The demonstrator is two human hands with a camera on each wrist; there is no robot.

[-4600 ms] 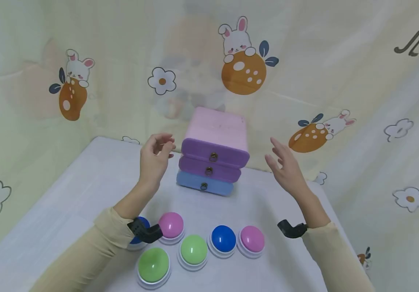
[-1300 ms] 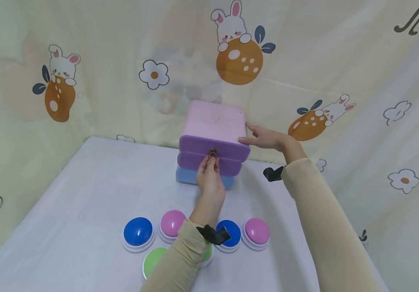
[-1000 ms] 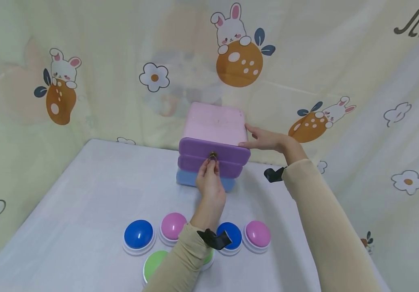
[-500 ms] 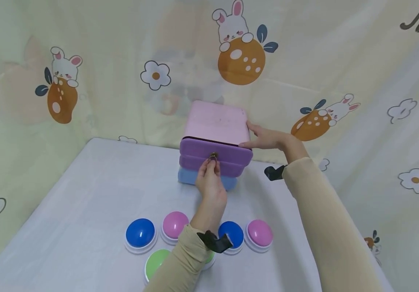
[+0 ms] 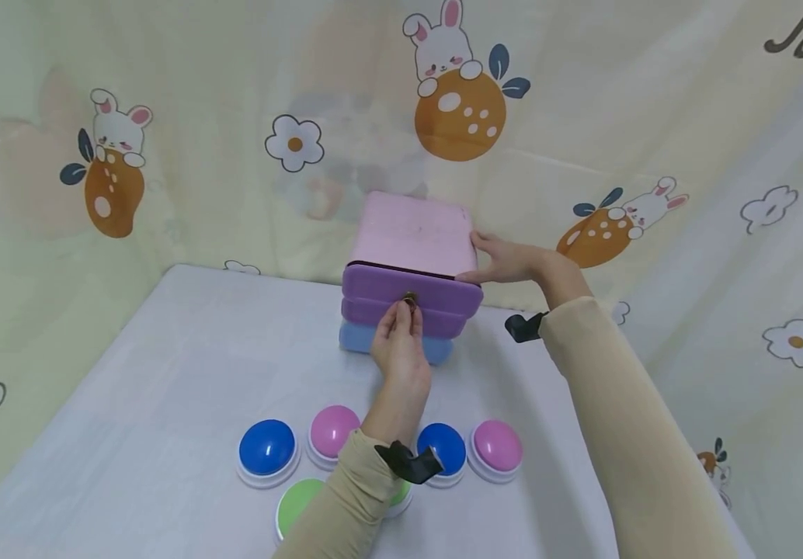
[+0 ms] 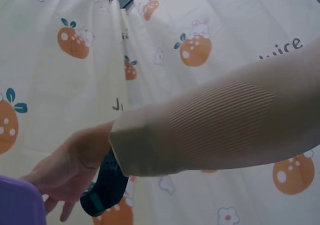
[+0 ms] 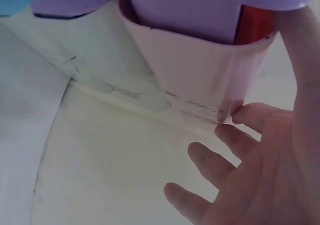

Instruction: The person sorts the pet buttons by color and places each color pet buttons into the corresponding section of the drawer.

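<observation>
- Curtain [image 6: 160, 87] is showing letters [image 6: 287, 46] "uice", upper right, left-wrist view.
- White tabletop [image 5: 178, 396] is filling lower frame.
- Left hand [image 5: 404, 353] is pinching ring [image 5: 410, 297] of purple top drawer [image 5: 377, 285], centre.
- Right hand [image 5: 509, 262], fingers spread, is touching pink box [image 5: 411, 233].

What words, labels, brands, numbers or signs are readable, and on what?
"uice": curtain, left wrist view; the letter before it is mostly hidden by the sleeve.
"J": curtain, head view, upper right; the strokes after it are unreadable.
Two marks by the curtain fold, left wrist view: too small and blurred.
Drawers, domes, wrist mounts: no legible text.
</observation>
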